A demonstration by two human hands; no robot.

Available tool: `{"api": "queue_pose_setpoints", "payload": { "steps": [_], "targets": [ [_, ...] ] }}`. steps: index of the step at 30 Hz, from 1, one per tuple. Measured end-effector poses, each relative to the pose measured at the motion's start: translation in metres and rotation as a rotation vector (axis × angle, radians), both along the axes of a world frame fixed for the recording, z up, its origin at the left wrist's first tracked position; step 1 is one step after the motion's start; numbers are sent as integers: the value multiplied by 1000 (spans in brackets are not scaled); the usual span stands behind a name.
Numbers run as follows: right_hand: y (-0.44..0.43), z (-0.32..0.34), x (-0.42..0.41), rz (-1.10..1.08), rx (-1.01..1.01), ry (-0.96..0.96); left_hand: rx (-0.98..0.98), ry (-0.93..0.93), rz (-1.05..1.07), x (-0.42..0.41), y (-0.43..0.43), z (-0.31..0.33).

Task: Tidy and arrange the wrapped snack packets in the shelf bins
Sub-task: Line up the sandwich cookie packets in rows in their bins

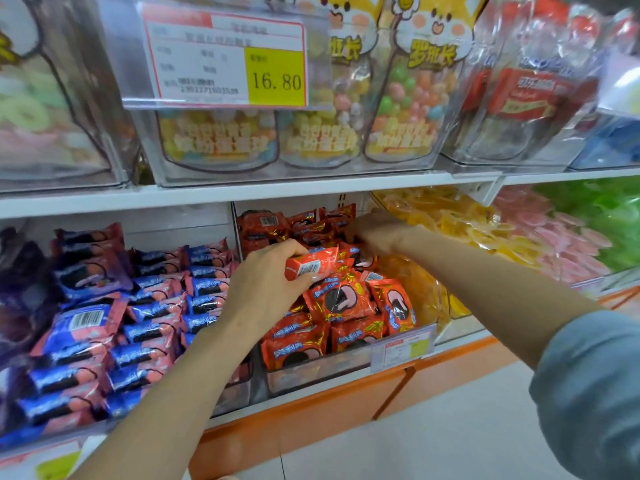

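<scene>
White shelf (242,194), clear bin (311,370), crinkly red packets (343,299)

A shop: a price tag (225,60) reading 16.80 at upper left, shelves (242,194) of clear bins (311,370) filled with wrapped snacks (343,303).

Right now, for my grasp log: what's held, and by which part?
Left hand pinches a red packet by its barcode end. Right hand, among rear packets: cannot tell.
</scene>
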State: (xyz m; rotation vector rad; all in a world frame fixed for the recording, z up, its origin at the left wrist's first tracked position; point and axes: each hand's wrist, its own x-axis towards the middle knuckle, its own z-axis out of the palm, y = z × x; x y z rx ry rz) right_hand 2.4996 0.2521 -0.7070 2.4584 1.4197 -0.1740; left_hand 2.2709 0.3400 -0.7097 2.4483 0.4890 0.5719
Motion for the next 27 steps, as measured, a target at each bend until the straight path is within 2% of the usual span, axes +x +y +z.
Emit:
{"api": "queue_pose_setpoints", "payload": {
  "steps": [4,6,9,13,19,21,24,27],
  "targets": [
    [2,-3,3,-1,153,-28,8,-2,-7,1,0,-2],
    [4,-5,6,3,149,-49,4,-4,-11,1,0,-2],
    [6,-4,-1,121,189,-150,8,-10,-20,2,1,-4],
    [7,-10,-3,77,362,-47,12,-12,-20,3,2,-4],
    [-21,10,-10,-44,426,221,14,-10,-28,-2,3,-4],
    [-35,28,-7,34,255,139,7,-14,-27,-2,3,-3],
    [-56,29,-11,5,34,256,0,-15,-15,-3,1,1],
    [-68,14,-24,9,-85,337,-31,-32,-6,-4,-3,4]
  ]
}}
